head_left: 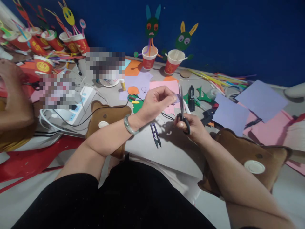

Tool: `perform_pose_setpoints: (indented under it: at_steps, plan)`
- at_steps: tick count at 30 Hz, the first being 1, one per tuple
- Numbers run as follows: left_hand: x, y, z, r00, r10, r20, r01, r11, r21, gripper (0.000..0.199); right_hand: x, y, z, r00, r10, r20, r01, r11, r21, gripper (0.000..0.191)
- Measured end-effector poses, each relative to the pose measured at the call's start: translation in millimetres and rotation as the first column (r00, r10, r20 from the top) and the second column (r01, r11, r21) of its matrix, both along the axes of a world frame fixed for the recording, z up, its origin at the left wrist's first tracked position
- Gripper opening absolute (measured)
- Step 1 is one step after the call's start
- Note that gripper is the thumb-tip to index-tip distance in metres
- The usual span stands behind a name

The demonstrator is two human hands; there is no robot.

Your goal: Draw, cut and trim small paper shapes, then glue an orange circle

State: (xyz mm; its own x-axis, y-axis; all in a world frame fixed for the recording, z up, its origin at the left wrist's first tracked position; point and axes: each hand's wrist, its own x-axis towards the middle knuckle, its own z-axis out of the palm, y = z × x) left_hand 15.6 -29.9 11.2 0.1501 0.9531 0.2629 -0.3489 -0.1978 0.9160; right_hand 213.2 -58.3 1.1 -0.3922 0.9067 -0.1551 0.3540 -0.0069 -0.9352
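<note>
My left hand [157, 101], with a jade-coloured bangle on its wrist, pinches a small piece of purple paper [176, 99] between thumb and fingers. Gripped in my right hand [193, 127] is a pair of black-handled scissors [182, 108], blades pointing up beside the paper's right edge. Whether the blades touch the paper, I cannot tell. On the table below my hands lies a pair of thread snips [155, 135], points toward me. Green paper scraps [138, 107] and a pink sheet [164, 85] lie around and behind my left hand.
Two paper cups with green-faced figures, a left one [149, 60] and a right one [174, 62], stand at the back wall. A power strip [82, 105] with cables lies left. Purple sheets [260, 97] lie right. Another person's arm [14, 95] is at far left. Brown cushions [240, 159] flank me.
</note>
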Motion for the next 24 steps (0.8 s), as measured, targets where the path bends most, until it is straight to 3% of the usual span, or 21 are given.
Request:
perform_pose_setpoints:
  at_steps: [24]
  plan:
    - [-0.7,0.1,1.0,0.999,0.032,0.015,-0.032,0.999,-0.015,0.040,-0.1,0.3,-0.2,1.000,0.005,-0.008,-0.005,1.000,-0.012,0.068]
